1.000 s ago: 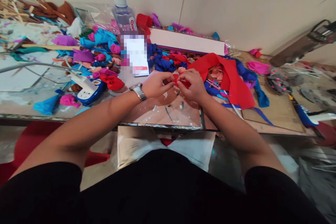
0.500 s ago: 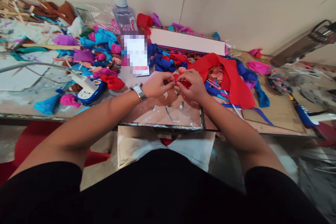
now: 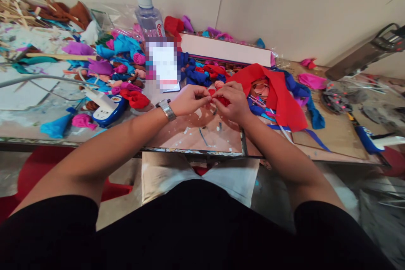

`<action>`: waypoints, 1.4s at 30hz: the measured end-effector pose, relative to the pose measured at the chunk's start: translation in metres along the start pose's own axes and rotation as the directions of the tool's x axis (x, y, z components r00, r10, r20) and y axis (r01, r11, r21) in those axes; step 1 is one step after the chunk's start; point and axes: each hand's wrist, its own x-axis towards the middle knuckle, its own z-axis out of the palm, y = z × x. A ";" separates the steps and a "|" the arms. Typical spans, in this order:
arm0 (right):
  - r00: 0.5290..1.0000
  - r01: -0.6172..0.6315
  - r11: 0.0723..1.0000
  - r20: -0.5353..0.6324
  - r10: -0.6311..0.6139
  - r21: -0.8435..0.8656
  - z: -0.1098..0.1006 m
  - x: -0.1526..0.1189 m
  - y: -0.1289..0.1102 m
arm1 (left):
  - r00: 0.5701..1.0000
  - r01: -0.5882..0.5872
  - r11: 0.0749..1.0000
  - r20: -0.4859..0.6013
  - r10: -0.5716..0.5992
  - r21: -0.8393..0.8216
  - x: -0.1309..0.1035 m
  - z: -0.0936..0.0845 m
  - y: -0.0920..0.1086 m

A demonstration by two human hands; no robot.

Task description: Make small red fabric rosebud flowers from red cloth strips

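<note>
Between my two hands is a small piece of red crepe paper [image 3: 224, 100], mostly covered by fingers. My left hand [image 3: 191, 100], with a metal watch on the wrist, pinches its left end between thumb and forefinger. My right hand [image 3: 232, 103] is closed on the same piece, fingers bent over it. Both hands' fingertips meet just above the table board [image 3: 190, 135]. Right beside my right hand lies a wide red paper strip [image 3: 286, 103], folded over other scraps. Behind the fingers sits a small peach rolled piece [image 3: 218, 85].
A phone [image 3: 164, 65], blurred out, leans before a water bottle [image 3: 150, 21]. Coloured paper rolls [image 3: 126, 46] heap on the left, near a blue-and-white power socket [image 3: 109, 109] with a cable. A long white box [image 3: 226, 49] stands along the wall. Wooden sticks [image 3: 19, 8] lie far left.
The fingers have shifted slightly on the red paper; the right hand's fingers have moved a little to the left. Everything else stays in place.
</note>
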 end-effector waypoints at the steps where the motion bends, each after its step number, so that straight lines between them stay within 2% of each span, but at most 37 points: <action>1: 1.000 -0.001 1.000 0.003 0.001 -0.003 0.000 0.000 0.000 | 1.000 -0.006 1.000 -0.004 0.006 0.009 0.000 0.000 0.000; 4: 1.000 0.001 1.000 -0.009 -0.001 -0.010 0.001 0.000 -0.001 | 0.998 -0.050 0.993 -0.035 0.054 0.105 -0.002 0.000 0.001; 6: 1.000 -0.012 1.000 -0.021 0.011 -0.008 0.002 0.000 -0.001 | 0.988 -0.118 0.957 -0.070 0.141 0.264 -0.004 0.000 0.002; 8: 0.999 -0.033 0.999 -0.025 0.034 0.017 0.003 0.000 0.000 | 0.962 -0.195 0.861 -0.081 0.262 0.470 -0.007 -0.001 0.003; 10: 0.999 -0.049 0.996 -0.020 0.051 0.077 0.002 0.001 0.000 | 0.932 -0.254 0.739 -0.045 0.358 0.624 -0.008 -0.002 0.004; 11: 0.998 -0.055 0.992 -0.017 0.057 0.112 0.002 0.001 0.001 | 0.923 -0.271 0.695 -0.025 0.384 0.666 -0.008 -0.003 0.005; 13: 0.997 -0.068 0.985 -0.013 0.071 0.160 0.001 0.002 0.001 | 0.918 -0.280 0.665 -0.011 0.397 0.693 -0.008 -0.003 0.008; 16: 0.997 -0.066 0.990 -0.024 0.069 0.122 0.001 0.001 0.001 | 0.941 -0.224 0.757 -0.065 0.332 0.613 -0.008 -0.001 0.009; 18: 0.999 -0.039 0.998 -0.021 0.040 0.057 0.001 0.001 0.000 | 0.971 -0.164 0.868 -0.078 0.226 0.469 -0.006 0.001 0.007; 20: 1.000 -0.014 1.000 0.001 0.014 0.000 0.000 0.000 -0.001 | 0.991 -0.106 0.951 -0.046 0.124 0.291 -0.005 0.003 0.001; 22: 1.000 0.006 0.999 0.021 -0.005 -0.041 -0.001 0.000 -0.002 | 0.997 -0.069 0.987 -0.032 0.074 0.145 -0.003 0.005 -0.005; 24: 1.000 0.023 0.998 0.022 -0.022 -0.064 -0.002 0.001 -0.003 | 0.997 -0.063 0.995 -0.035 0.066 0.083 -0.002 0.005 -0.008; 26: 0.999 0.032 0.997 0.012 -0.031 -0.065 -0.002 0.001 -0.003 | 0.995 -0.079 0.992 -0.044 0.084 0.099 -0.002 0.005 -0.007; 28: 1.000 0.022 0.998 0.005 -0.022 -0.051 0.000 0.001 -0.002 | 0.990 -0.115 0.972 -0.060 0.130 0.206 -0.004 0.004 -0.004; 30: 1.000 -0.009 1.000 0.009 0.009 -0.030 0.002 0.000 0.001 | 0.975 -0.169 0.906 -0.069 0.212 0.388 -0.005 0.002 0.000; 32: 0.999 -0.045 0.999 0.029 0.045 0.001 0.004 0.000 0.003 | 0.956 -0.226 0.803 -0.035 0.293 0.552 -0.006 0.001 0.003; 34: 0.997 -0.069 0.997 0.041 0.068 0.033 0.005 0.000 0.004 | 0.941 -0.263 0.730 -0.001 0.339 0.631 -0.007 0.000 0.006; 35: 0.997 -0.072 0.997 0.041 0.070 0.038 0.004 0.000 0.004 | 0.939 -0.264 0.723 0.000 0.343 0.638 -0.007 0.000 0.006; 38: 0.999 -0.037 0.999 0.029 0.037 -0.004 0.001 0.001 0.001 | 0.962 -0.199 0.829 -0.058 0.267 0.523 -0.007 0.002 0.006; 40: 1.000 0.003 0.999 0.031 -0.002 -0.043 -0.002 0.001 -0.002 | 0.982 -0.136 0.927 -0.073 0.172 0.349 -0.006 0.003 0.002; 42: 0.999 0.026 0.998 0.032 -0.024 -0.066 -0.003 0.002 -0.003 | 0.992 -0.099 0.976 -0.062 0.113 0.195 -0.004 0.004 -0.002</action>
